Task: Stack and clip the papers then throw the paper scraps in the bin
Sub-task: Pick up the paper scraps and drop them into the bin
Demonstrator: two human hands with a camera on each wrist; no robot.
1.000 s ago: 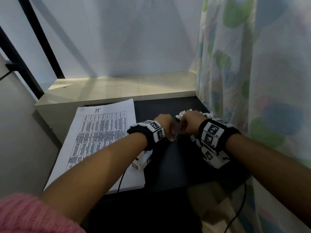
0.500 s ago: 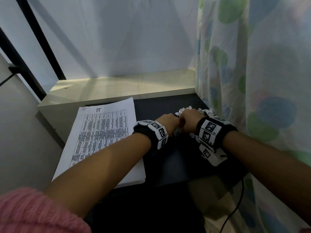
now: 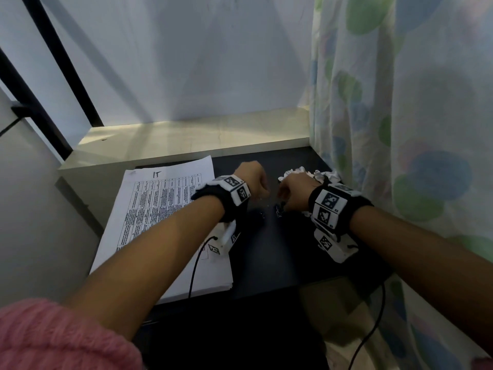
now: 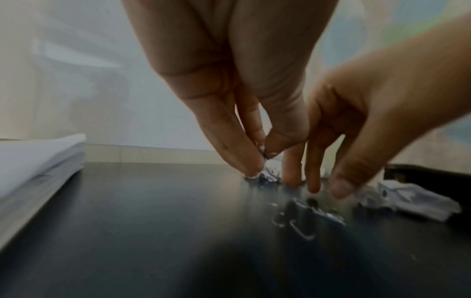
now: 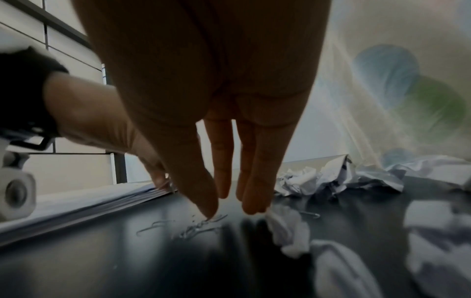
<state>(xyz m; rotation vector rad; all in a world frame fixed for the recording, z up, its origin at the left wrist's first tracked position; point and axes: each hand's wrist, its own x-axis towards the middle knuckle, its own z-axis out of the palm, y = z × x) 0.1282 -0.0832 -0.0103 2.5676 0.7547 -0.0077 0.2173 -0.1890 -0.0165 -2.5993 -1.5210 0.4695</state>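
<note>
My left hand [image 4: 229,96] pinches one paper clip [image 4: 264,155], my right hand [image 5: 203,100] reaches with straight fingers for the clips [image 5: 196,225] under it, and I should slide it onto the papers [image 3: 160,209] beside my left hand.

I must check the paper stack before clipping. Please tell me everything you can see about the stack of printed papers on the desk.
The stack of printed papers is white, several sheets thick, lying flat on the left part of the black desk. Its top sheet shows a printed table with "IT" handwritten above. The edges look roughly aligned, slightly fanned at the near corner. No clip is visible on it. The left forearm and wrist camera pass over it; contact cannot be judged.
</note>
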